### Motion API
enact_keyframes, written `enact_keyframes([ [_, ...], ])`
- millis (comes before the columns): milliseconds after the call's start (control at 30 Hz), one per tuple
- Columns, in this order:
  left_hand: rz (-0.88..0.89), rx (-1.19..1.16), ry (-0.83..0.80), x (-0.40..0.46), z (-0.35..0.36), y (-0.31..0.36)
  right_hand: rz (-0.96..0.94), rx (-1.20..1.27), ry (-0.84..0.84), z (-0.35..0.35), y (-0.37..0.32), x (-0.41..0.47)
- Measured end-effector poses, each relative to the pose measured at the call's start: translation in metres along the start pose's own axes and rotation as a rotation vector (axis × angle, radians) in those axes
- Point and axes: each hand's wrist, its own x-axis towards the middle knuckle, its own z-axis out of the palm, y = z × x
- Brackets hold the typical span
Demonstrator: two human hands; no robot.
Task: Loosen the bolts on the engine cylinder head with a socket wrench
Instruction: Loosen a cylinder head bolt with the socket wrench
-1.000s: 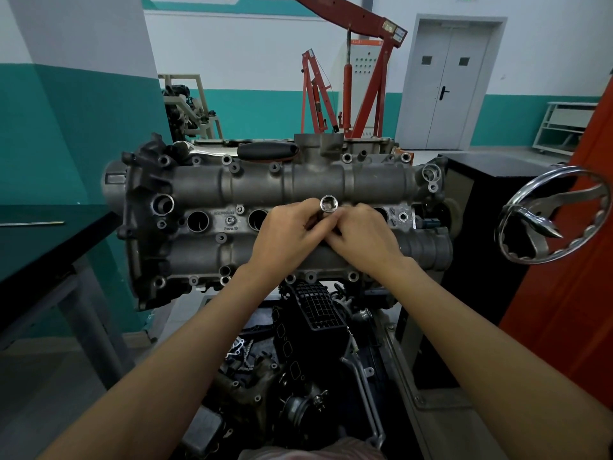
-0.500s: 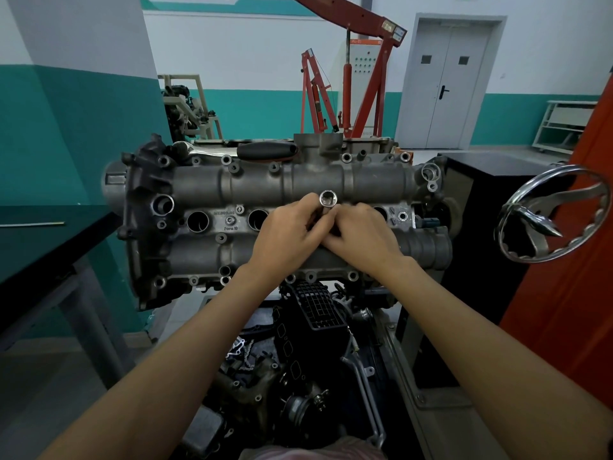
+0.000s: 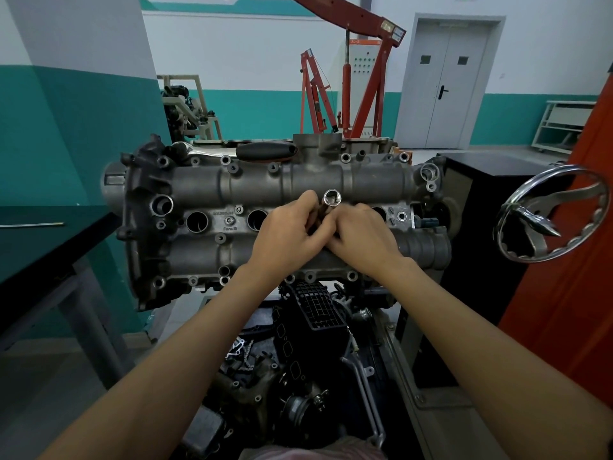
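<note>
Barely shifted since before: left hand (image 3: 292, 235) and right hand (image 3: 361, 235) both curled around socket (image 3: 331, 198) (open end up), at cylinder head (image 3: 199, 194) centre, pointing twelve o'clock.

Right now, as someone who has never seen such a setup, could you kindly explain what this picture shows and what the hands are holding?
The picture comes from a camera worn on the person's head, looking forward and down along both bare arms. In front is a grey engine cylinder head mounted on a stand, with round holes and small bolts across its top. The left hand and the right hand meet at its middle, fingers curled around a shiny metal socket whose open end faces the camera. What the socket joins to below is hidden by the hands. A black-handled tool lies along the far edge. Behind stands a red engine hoist; a chrome handwheel sits to the right.
</note>
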Motion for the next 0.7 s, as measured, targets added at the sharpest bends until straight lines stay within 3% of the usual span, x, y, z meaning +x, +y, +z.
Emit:
enact_keyframes([
  [700, 0.026, 0.024, 0.011, -0.0003, 0.0022, -0.0046, -0.004, -0.017, 0.020, -0.0013, -0.0012, -0.0013],
])
